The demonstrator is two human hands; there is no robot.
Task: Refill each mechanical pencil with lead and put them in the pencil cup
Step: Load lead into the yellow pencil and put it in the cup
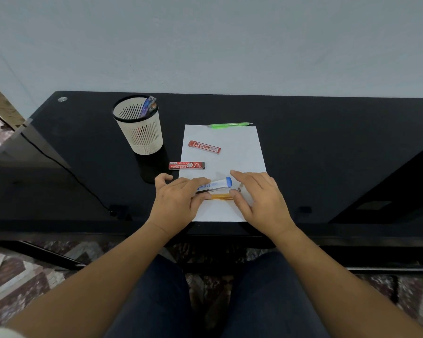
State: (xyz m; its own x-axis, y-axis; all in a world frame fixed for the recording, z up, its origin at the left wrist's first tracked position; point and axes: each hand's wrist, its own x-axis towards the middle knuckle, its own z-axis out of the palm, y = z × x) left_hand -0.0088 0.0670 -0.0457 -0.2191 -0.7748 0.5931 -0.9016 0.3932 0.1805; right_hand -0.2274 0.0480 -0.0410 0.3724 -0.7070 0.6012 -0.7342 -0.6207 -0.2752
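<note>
While the person sits at the black bench (327, 147), the left hand (178, 198) pinches the left end of a lead case with a blue cap (216, 185), one finger on top and the thumb below. The right hand (261, 198) is open, with its fingers spread flat and low over the paper. Its thumb tip touches the right end of an orange pencil (220, 197). That pencil lies flat between the two hands, just under the blue-capped case. A tiny dark bit sits by the right thumb, too small to tell what it is.

Both hands are over the near part of a white sheet of paper (239, 157). Farther up the sheet lies a red lead case (204, 147). Another red and black lead case (186, 165) lies on the bench, touching the paper's left edge. A green pencil (230, 124) lies along the far edge of the sheet.

To the left, well apart from the hands, stands the white pencil cup (142, 135). A few pencils (148, 106) lean inside it against the right side.
</note>
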